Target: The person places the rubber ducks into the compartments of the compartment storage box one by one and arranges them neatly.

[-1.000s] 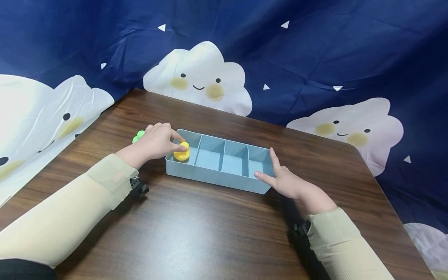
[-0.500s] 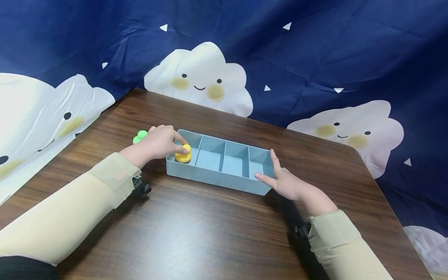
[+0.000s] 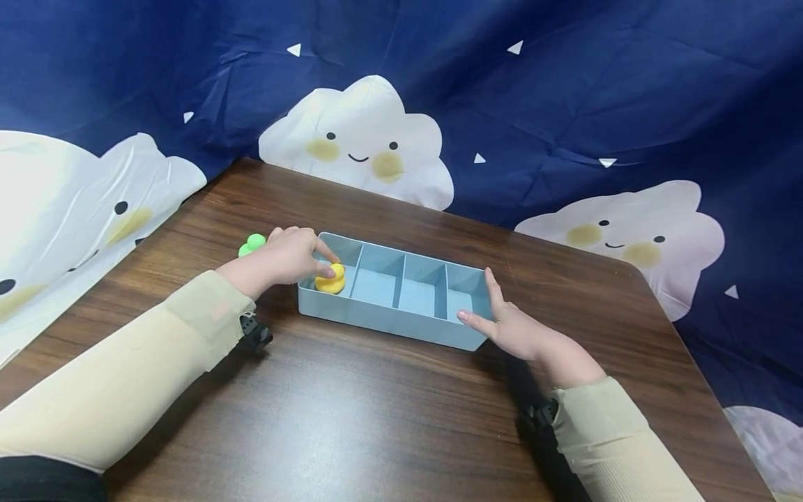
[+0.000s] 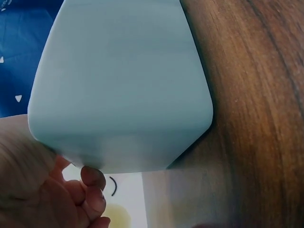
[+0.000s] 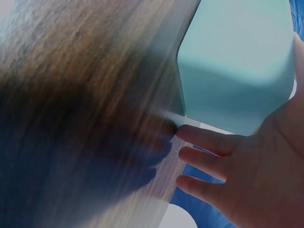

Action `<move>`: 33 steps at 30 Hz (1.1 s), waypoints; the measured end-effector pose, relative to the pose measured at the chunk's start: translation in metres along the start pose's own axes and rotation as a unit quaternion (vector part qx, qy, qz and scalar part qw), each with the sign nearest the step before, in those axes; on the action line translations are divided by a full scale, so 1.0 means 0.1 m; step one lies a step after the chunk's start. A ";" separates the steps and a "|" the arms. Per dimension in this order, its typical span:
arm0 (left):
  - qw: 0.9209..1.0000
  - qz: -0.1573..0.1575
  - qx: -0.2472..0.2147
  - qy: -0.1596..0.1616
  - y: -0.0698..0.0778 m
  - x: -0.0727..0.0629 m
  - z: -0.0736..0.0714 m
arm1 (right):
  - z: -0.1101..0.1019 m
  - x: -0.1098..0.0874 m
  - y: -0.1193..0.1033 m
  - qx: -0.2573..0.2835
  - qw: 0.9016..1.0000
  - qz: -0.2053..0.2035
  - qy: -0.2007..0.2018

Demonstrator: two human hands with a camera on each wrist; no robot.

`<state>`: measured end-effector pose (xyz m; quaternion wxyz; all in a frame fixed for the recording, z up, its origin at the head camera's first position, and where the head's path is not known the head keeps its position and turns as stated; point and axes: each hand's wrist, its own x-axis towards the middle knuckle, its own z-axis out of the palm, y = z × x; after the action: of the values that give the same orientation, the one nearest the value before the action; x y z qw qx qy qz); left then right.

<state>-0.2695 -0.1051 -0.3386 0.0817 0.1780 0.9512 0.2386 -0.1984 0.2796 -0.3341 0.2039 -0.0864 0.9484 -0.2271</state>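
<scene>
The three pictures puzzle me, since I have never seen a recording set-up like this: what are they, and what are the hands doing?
A person wears three cameras. The head view looks down on a brown wooden table. The wrist views are close-ups of each end of a light blue plastic tray with four compartments. The left hand pinches a yellow round plastic toy in the leftmost compartment. The right hand rests open against the tray's right end. A green plastic piece lies on the table behind the left hand.

You see a dark wood-grain table (image 3: 389, 411) backed by a navy curtain (image 3: 564, 90) printed with smiling white clouds (image 3: 357, 139). A small green toy (image 3: 251, 245) sits near the table's left edge.
</scene>
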 end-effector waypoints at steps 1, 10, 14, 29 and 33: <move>1.000 0.000 0.001 0.000 0.00 0.00 0.00 | 0.00 0.00 0.00 0.002 1.000 -0.002 0.000; 0.999 0.010 0.034 0.035 0.02 -0.04 -0.01 | 0.00 -0.02 -0.03 0.002 1.000 -0.007 -0.001; 0.998 0.010 0.049 0.047 0.04 -0.06 -0.01 | 0.00 -0.03 -0.03 0.003 1.000 -0.004 0.000; 0.998 0.010 0.037 0.047 0.07 -0.02 -0.01 | 0.00 0.01 0.00 0.003 1.000 -0.006 0.003; 0.999 0.012 0.025 0.033 0.04 -0.02 -0.01 | 0.00 0.00 0.00 0.006 1.000 -0.006 0.003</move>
<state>-0.2670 -0.1024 -0.3355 0.0432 0.1832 0.9568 0.2214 -0.1985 0.2795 -0.3345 0.2003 -0.0903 0.9469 -0.2346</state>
